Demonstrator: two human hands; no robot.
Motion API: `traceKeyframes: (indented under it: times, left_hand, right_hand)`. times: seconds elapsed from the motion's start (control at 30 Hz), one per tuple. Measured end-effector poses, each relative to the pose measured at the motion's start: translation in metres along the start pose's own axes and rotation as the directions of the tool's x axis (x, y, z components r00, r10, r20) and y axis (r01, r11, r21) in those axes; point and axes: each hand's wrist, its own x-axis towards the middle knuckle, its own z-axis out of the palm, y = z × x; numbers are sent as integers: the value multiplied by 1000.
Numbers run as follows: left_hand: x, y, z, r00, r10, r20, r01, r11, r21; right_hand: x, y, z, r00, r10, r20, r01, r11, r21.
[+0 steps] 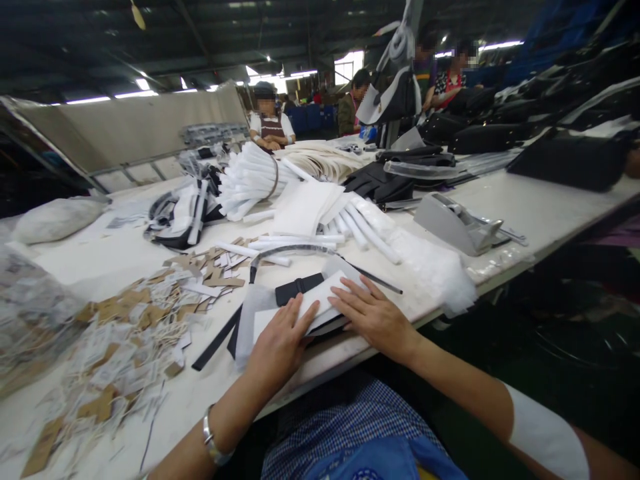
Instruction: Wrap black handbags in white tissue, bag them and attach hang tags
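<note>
At the table's near edge lies a black handbag (293,288), partly covered by a folded white sheet (320,293), perhaps thin foam or paper. My left hand (280,337) rests on the sheet's lower left part, its fingers stretched out. Flat on the right end of the sheet is my right hand (377,320), fingers spread. Neither hand grips anything. Behind the sheet arches the bag's handle (295,249), wrapped in clear film. A black strap (216,339) sticks out to the left. Much of the bag's body is hidden under the sheet and my hands.
Left of the bag, paper tags with strings (135,327) lie heaped. Beyond it are white rolled tubes (253,180), a stack of white sheets (305,207) and crumpled white wrapping (435,267). A grey tape dispenser (457,223) stands right. Several people work farther back.
</note>
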Motion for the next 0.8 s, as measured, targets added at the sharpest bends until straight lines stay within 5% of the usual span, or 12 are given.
traceKeyframes:
  times: [0.27,0.4,0.53,0.6,0.63,0.7,0.8]
  left_hand:
    - [25,29,-13,999,22,50,-27,994,108]
    - [39,40,-1,999,47,20,-49,985,165]
    - [29,35,19,990,72,-125,-50,984,171]
    - [23,33,25,981,58,-183,-25,984,175]
    - [21,33,27,979,50,-197,-14,984,177]
    - [21,34,28,977,38,-210,0,984,179]
    - [22,34,27,977,33,-211,4,985,173]
  right_hand:
    - [-21,6,35,994,74,-85,-67,995,75]
    - [-19,5,34,992,95,-82,-88,992,88]
    - [-21,3,22,992,120,-42,-111,977,181]
    - [-29,-1,10,970,227,-92,-198,947,253]
    - [-34,-3,4,933,333,-138,-284,915,287]
    - [-47,-9,-6,779,603,-172,-514,771,376]
    - [-62,-12,-10,528,842,109,-756,407,512]
